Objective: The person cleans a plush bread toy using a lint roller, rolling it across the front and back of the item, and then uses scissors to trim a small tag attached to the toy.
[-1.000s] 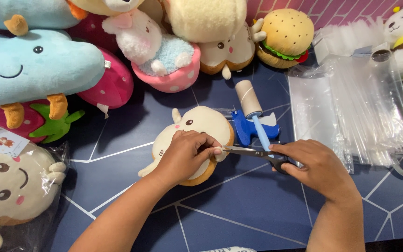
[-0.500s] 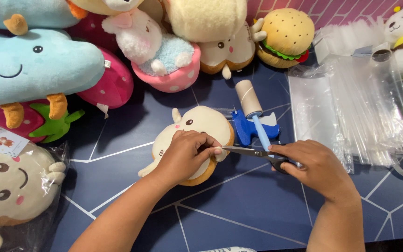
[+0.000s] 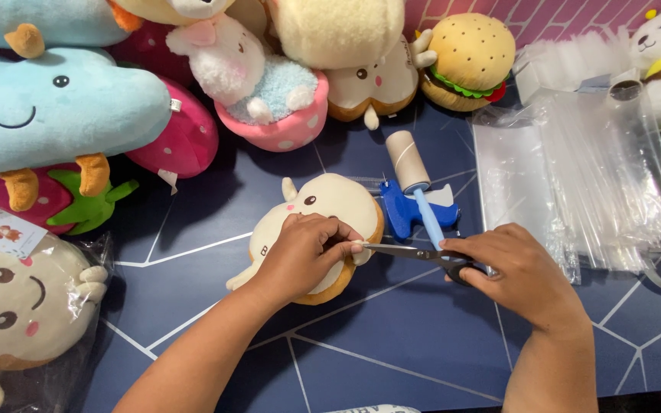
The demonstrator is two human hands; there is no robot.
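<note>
Head view. A cream toast-shaped plush toy (image 3: 323, 222) with a small face lay on the dark blue table (image 3: 392, 344), near the middle of the view. The left hand (image 3: 304, 256) rested on top of the toy, its grip closed, fingers pinching something small at the toy's right edge; what they pinched was too small to identify. The right hand (image 3: 522, 271) had its grip closed around the dark handles of a pair of scissors (image 3: 422, 254). The blades pointed left, nearly level, and their tips met the left fingertips at the toy's edge. Whether the blades were parted could not be told.

Just behind the scissors lay a lint roller (image 3: 415, 180) with a blue handle, and beside it a blue tool (image 3: 399, 214) of unclear kind, touching or nearly touching the toy's right side. A stack of clear plastic bags (image 3: 583, 176) lay to the right of the right hand, close to it but apart.

Along the far edge of the table stood other plush toys: a light blue cloud (image 3: 47, 115), a pink strawberry (image 3: 181, 141), a hamburger (image 3: 468, 57) and a white lamb in a pink cup (image 3: 262, 92). At lower left, a cream smiling plush in a clear wrapper (image 3: 17, 306) lay well apart from both hands.
</note>
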